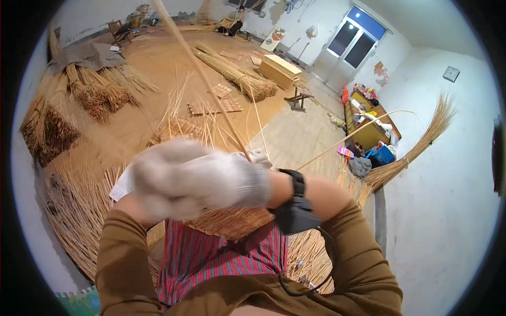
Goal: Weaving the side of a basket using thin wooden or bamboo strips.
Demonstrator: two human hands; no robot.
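Right hand (211,179) grips cane (200,68) slanting up-left, away.

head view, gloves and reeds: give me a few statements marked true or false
1. Both hands wear white knit gloves. True: the right hand lies over the left hand, both gloved.
2. A long reed rises from the hands toward the top of the picture. True.
3. The right wrist is bare. False: a black strap with a cable sits on it.
4. A plastic bucket rests on the lap. False: a woven reed piece lies there, over striped red cloth.
5. The floor behind the hands holds reed bundles. True.
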